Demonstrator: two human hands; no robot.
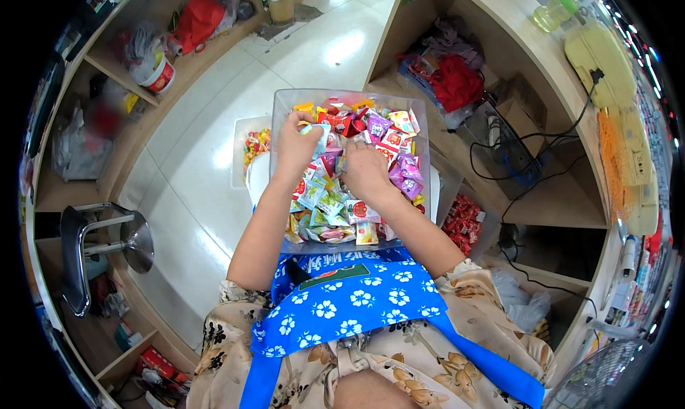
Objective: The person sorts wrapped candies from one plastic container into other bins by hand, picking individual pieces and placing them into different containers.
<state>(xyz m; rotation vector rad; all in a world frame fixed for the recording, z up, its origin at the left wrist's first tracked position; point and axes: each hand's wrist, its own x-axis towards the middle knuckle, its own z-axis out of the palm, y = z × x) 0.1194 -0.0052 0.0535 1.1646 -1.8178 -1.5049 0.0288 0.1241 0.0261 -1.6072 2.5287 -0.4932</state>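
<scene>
A clear plastic bin (427, 141) full of individually wrapped sweets stands before me. My left hand (295, 144) is over its left side, thumb and fingers pinching a light blue candy wrapper (321, 137). On the middle of the pile rests my right hand (366, 169), its fingertips down among the sweets and partly hidden, so I cannot tell whether it grips one. Purple candy packets (409, 166) lie to its right. Nearer my body are green-and-blue packets (314, 195) and a white packet with a red fruit print (362, 211).
Behind the bin's left side, a smaller tub (240, 165) holds yellow and orange sweets. Red-wrapped sweets (463, 224) fill a container at right. Wooden shelving (556, 206) with black cables curves around me. A chrome-based stool (136, 242) is at left, a fan (604, 377) at lower right.
</scene>
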